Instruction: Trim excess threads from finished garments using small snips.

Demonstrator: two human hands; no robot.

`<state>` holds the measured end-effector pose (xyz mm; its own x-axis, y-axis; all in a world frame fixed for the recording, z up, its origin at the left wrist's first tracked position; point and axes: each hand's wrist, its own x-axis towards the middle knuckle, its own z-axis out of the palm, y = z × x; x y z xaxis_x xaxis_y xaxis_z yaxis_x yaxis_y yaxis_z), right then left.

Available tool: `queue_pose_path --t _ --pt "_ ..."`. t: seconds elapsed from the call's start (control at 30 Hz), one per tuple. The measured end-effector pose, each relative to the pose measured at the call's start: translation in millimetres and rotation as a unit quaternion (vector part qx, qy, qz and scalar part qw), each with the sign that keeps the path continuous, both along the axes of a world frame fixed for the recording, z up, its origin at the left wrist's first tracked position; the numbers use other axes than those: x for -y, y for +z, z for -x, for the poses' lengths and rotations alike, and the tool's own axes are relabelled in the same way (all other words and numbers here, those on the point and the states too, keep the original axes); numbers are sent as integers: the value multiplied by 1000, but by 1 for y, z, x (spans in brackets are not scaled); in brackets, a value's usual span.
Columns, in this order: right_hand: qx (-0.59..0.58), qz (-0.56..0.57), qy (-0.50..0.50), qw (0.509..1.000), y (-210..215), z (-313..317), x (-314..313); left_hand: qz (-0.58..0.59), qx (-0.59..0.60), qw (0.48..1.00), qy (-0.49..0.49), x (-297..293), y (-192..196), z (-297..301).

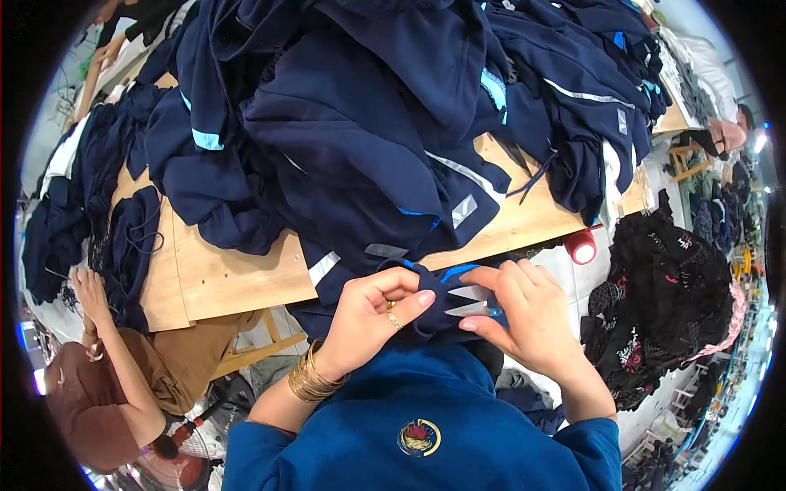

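Fabric is bunching between my hands right now: I am pinching a fold of the navy garment [430,315] with my left hand [372,315], thumb and forefinger closed narrowly on the cloth, gold bangles sitting at the wrist below it. My right hand [528,315] is gripping small thread snips [473,303] with a blue handle, the pale blades pointing left toward my other hand's fingertips and lying just against the fold. The garment itself is trailing upward from my hands onto the wooden table [221,278], where it is merging into a big heap of navy clothes [368,106] with light-blue and white trim, well beyond my hands.

I am judging the main risk to be the blades: they are sitting very close to my left thumb and to the good cloth, so a slip or a too-deep bite could nick skin or cut the fabric instead of a loose thread. I cannot tell whether a thread is actually between the blades. The weight of the heap could also be dragging the piece out of my pinch.

To the left of my hands, another person in a brown top [98,393] is working at the same table. To the right, a pile of black patterned cloth [663,303] is lying low, with a red spool-like object [583,245] near it.
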<state>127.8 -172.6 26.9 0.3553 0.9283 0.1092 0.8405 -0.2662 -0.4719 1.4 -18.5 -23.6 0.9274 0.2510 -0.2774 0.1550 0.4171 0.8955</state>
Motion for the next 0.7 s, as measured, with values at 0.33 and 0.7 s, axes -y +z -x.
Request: queue_pose_path --t 0.33,0.7 --pt "-137 -67 -7 988 0 11 -52 15 57 998 -10 -3 -51 1" --pt "-324 -32 150 933 16 67 -192 -133 108 924 341 -77 7 112"
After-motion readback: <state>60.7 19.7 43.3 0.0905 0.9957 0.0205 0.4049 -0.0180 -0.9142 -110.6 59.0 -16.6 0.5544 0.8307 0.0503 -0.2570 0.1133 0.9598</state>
